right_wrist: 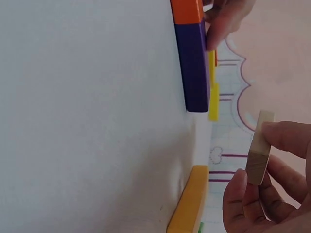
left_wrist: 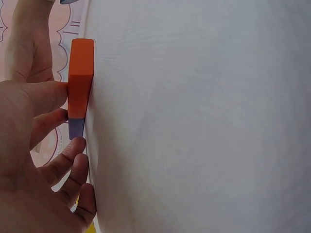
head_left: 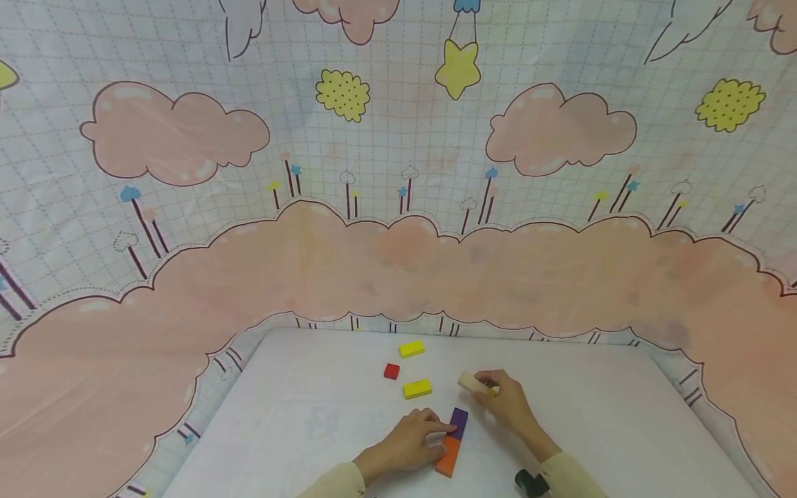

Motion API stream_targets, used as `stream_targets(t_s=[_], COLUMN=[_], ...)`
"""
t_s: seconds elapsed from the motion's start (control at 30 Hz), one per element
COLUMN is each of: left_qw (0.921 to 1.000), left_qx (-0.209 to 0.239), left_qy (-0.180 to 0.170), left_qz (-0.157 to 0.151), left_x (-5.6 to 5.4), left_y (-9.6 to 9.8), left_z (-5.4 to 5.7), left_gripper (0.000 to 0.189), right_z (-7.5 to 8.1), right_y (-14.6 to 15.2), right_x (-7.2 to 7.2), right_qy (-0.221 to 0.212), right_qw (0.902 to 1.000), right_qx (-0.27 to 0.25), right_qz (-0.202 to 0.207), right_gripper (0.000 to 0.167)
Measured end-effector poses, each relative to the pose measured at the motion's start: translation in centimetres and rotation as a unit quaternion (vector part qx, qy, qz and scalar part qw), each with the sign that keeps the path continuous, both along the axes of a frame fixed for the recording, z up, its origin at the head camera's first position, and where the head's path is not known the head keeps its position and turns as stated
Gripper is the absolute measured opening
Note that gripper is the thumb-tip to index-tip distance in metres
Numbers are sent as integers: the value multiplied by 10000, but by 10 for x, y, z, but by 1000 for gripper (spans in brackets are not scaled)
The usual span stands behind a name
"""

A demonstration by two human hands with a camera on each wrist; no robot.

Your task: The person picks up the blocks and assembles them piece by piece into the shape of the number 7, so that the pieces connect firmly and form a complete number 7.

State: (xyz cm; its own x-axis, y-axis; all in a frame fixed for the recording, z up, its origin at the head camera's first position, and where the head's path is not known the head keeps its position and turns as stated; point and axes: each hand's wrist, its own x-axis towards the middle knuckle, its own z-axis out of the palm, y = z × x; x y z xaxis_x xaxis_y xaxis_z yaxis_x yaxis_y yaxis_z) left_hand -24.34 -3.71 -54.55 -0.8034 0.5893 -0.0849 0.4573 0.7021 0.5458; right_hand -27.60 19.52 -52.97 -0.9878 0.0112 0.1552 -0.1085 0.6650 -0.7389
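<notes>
An orange block (head_left: 447, 456) and a purple block (head_left: 459, 419) lie end to end on the white tabletop. My left hand (head_left: 411, 440) touches them from the left, its index finger stretched onto the purple block and its thumb at the orange one's edge. Farther right, my right hand (head_left: 507, 401) pinches a plain wooden block (right_wrist: 260, 145), thumb on one side and fingers on the other. That block is held above the table in the right wrist view. Below it lies a yellow-orange block (right_wrist: 190, 204), mostly hidden by the right hand in the head view.
Two yellow blocks (head_left: 417, 389) and a small red block (head_left: 391, 371) lie beyond the left hand. A dark object (head_left: 531, 483) shows beside the right sleeve. Behind the white table (head_left: 299, 373) hangs a cloud-patterned cloth (head_left: 398, 270).
</notes>
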Motion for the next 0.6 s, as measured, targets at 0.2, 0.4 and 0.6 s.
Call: stream_targets(t_s=[0.2,0.4,0.6], left_qw=[10000,9999,10000], left_qx=[-27,-30,-2], left_qy=[-10,-68,-37], left_qz=[18,84,58], left_x=[-1,0,0], left_y=[0,0,-1], left_z=[0,0,0], left_gripper=[38,38,38], right_z=[-4,-4,-8], right_y=[-3,-7,-7], right_x=[3,6,8], right_qy=[-84,-166,-82], right_qw=[10000,9998,9998], right_qx=[22,16,79], right_qz=[31,58,139], right_gripper=[30,32,31])
